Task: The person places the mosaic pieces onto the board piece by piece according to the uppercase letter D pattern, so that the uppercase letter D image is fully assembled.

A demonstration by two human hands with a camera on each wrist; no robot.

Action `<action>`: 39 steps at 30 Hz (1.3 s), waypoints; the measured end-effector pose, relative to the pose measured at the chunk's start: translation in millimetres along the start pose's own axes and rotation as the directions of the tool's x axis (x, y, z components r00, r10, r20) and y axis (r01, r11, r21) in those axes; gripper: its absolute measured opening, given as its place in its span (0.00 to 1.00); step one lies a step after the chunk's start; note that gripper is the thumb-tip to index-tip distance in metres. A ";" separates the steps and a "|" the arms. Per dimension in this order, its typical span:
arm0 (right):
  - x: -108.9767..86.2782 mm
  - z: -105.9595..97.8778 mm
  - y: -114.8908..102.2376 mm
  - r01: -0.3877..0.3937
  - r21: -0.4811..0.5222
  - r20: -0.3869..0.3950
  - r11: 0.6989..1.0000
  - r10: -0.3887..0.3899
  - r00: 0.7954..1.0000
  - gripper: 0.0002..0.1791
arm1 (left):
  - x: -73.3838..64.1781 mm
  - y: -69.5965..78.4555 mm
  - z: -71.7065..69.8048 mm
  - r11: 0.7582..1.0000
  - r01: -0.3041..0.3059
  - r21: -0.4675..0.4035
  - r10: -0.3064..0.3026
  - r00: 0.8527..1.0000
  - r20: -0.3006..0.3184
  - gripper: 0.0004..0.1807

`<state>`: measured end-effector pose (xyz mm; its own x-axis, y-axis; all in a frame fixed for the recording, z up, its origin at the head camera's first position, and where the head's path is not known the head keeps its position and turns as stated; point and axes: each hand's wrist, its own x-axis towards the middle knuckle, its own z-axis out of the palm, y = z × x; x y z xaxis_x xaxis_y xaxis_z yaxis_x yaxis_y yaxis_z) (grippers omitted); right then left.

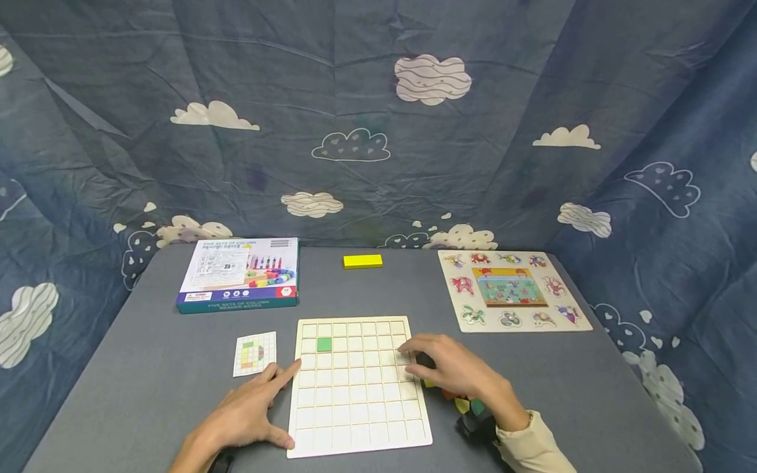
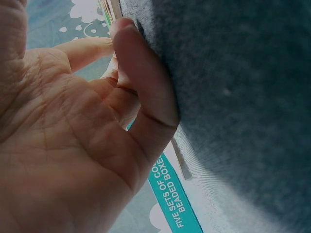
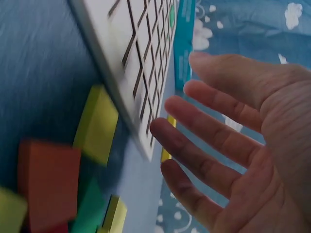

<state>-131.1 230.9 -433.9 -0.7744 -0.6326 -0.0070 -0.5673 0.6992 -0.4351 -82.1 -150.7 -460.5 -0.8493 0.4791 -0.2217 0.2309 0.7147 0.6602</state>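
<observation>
A white grid board (image 1: 349, 414) lies flat on the table, with one green square (image 1: 324, 344) in a cell near its upper left. My left hand (image 1: 251, 407) touches the board's left edge with thumb and index finger spread along it. Over the board's right edge hovers my right hand (image 1: 452, 368), its fingers loosely bent and holding nothing in the right wrist view. Below that hand lie loose blocks, among them a red block (image 3: 51, 182), a yellow block (image 3: 97, 126) and a green block (image 3: 90, 208). A small pattern card (image 1: 255, 353) sits left of the board.
A boxed bead set (image 1: 239, 272) is at the back left. A yellow bar (image 1: 363, 261) rests at the back middle, and a picture puzzle board (image 1: 514, 289) at the back right. Behind the grey table (image 1: 148, 381) hangs a cloud-printed cloth (image 1: 355, 79).
</observation>
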 end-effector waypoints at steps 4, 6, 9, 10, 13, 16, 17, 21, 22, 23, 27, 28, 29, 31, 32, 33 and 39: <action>-6.3 -7.3 12.4 0.020 0.061 -0.001 0.998 -0.020 1.000 0.17 | 0.3 0.1 -0.5 1.000 -0.003 0.013 0.003 1.000 -0.002 0.66; -9.8 -11.6 18.2 0.020 0.106 0.002 0.994 -0.020 1.000 0.18 | 0.3 0.3 -0.7 1.000 -0.002 0.012 0.002 1.000 -0.001 0.66; -13.9 -16.2 26.5 0.000 0.183 0.011 0.983 -0.002 1.000 0.17 | -0.4 -0.3 -1.0 1.000 0.007 0.002 -0.007 1.000 0.001 0.66; -15.3 -17.3 29.3 -0.011 0.203 0.016 0.979 0.008 1.000 0.17 | -0.7 -0.5 -0.6 1.000 0.008 -0.001 -0.008 1.000 0.002 0.66; -17.8 -18.9 36.7 -0.037 0.236 0.031 0.971 0.031 0.999 0.15 | -2.3 -1.3 0.0 1.000 0.007 -0.006 -0.007 1.000 -0.005 0.66; -19.2 -19.4 43.4 -0.043 0.247 0.032 0.968 0.036 0.999 0.14 | -2.8 -1.9 0.0 1.000 0.004 0.002 -0.004 1.000 -0.011 0.66; -19.6 -19.5 45.3 -0.040 0.246 0.028 0.969 0.034 0.999 0.14 | -2.7 -2.0 0.0 1.000 0.001 0.003 -0.001 1.000 -0.013 0.66; -21.5 -20.5 51.6 -0.019 0.234 0.016 0.972 0.016 1.000 0.11 | -1.3 -1.1 -0.3 1.000 -0.005 0.008 0.005 1.000 -0.018 0.66; -22.3 -20.7 53.0 -0.020 0.230 0.021 0.973 0.016 1.000 0.11 | -1.0 -0.9 -0.2 1.000 -0.005 0.010 0.005 1.000 -0.020 0.66; -23.2 -20.9 54.4 -0.023 0.228 0.029 0.973 0.017 0.999 0.10 | -0.8 -0.8 0.0 1.000 -0.005 0.011 0.005 1.000 -0.020 0.66; -26.2 -21.9 57.9 -0.067 0.224 0.067 0.972 0.054 0.996 0.10 | -1.1 -0.7 0.2 1.000 -0.003 0.019 0.003 1.000 -0.015 0.66; -26.8 -21.9 58.6 -0.080 0.225 0.074 0.971 0.065 0.995 0.10 | -1.4 -0.9 0.3 1.000 -0.003 0.018 0.003 1.000 -0.014 0.66; -27.2 -21.7 59.0 -0.088 0.222 0.081 0.971 0.072 0.994 0.09 | -1.8 -1.0 0.4 1.000 -0.004 0.016 0.004 1.000 -0.012 0.66; -27.6 -21.1 59.9 -0.091 0.226 0.094 0.970 0.071 0.993 0.09 | -2.8 -1.6 0.8 1.000 -0.003 0.016 0.003 1.000 -0.009 0.66; -27.7 -20.8 60.3 -0.095 0.231 0.101 0.968 0.073 0.992 0.09 | -3.2 -2.0 0.8 1.000 -0.002 0.014 0.002 1.000 -0.007 0.66; -27.8 -20.4 60.7 -0.098 0.238 0.107 0.966 0.074 0.992 0.09 | -3.4 -2.2 0.9 1.000 -0.001 0.012 0.001 1.000 -0.006 0.66; -28.6 -20.7 64.9 -0.118 0.249 0.117 0.961 0.091 0.989 0.11 | -0.9 -3.1 0.8 1.000 -0.004 0.016 0.004 1.000 -0.011 0.66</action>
<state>-151.6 301.3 -443.3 -0.7848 -0.6008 -0.1518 -0.3842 0.6640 -0.6414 -81.7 -152.9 -462.9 -0.8534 0.4766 -0.2111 0.2420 0.7210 0.6493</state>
